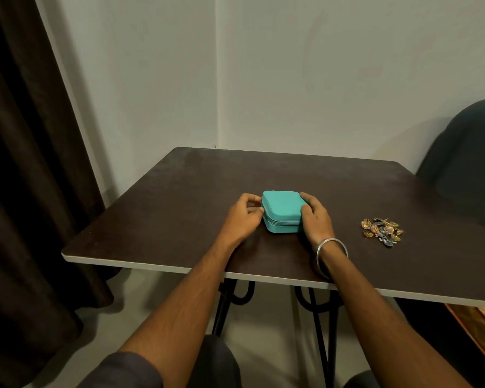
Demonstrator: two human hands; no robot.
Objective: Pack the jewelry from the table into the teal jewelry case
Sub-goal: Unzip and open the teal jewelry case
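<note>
A small teal jewelry case (282, 209) sits closed on the dark brown table (179, 208), near its middle. My left hand (245, 217) is at the case's left side, fingers curled and pinching at the zipper line. My right hand (315, 217) grips the case's right side, thumb on the lid and fingers round the far corner. A silver bangle (331, 256) circles my right wrist. A small heap of gold and silver jewelry (382, 230) lies on the table to the right of the case, apart from both hands.
A dark chair back (465, 169) stands at the table's right far side. Dark curtains (25, 163) hang on the left. The table's pale front edge (151, 267) runs just past my forearms. Black metal legs show beneath.
</note>
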